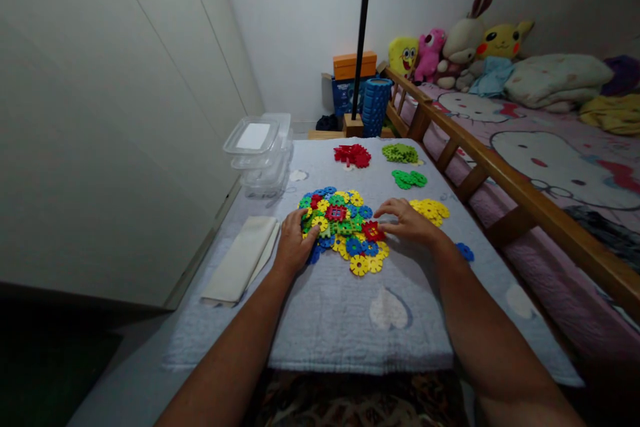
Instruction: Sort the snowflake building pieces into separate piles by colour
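A mixed pile of plastic interlocking pieces [345,227] lies mid-table, with yellow, blue and green notched discs and red squares. My left hand [295,240] rests against the pile's left side, thumb and fingers apart, gripping nothing that I can see. At the right edge of the pile my right hand [407,221] is stretched out with its fingers apart. Its fingertips are beside a red square piece [373,231]; whether they touch it I cannot tell. Sorted groups lie around: red pieces [353,155], light green pieces [399,153], green discs [409,179], yellow discs [430,211] and blue discs [465,252].
Stacked clear plastic containers [260,160] stand at the table's back left. A folded cream cloth [240,261] lies in front of them. A wooden bed rail [475,173] runs along the right side. Behind the table rises a black pole [362,33] on a wooden base.
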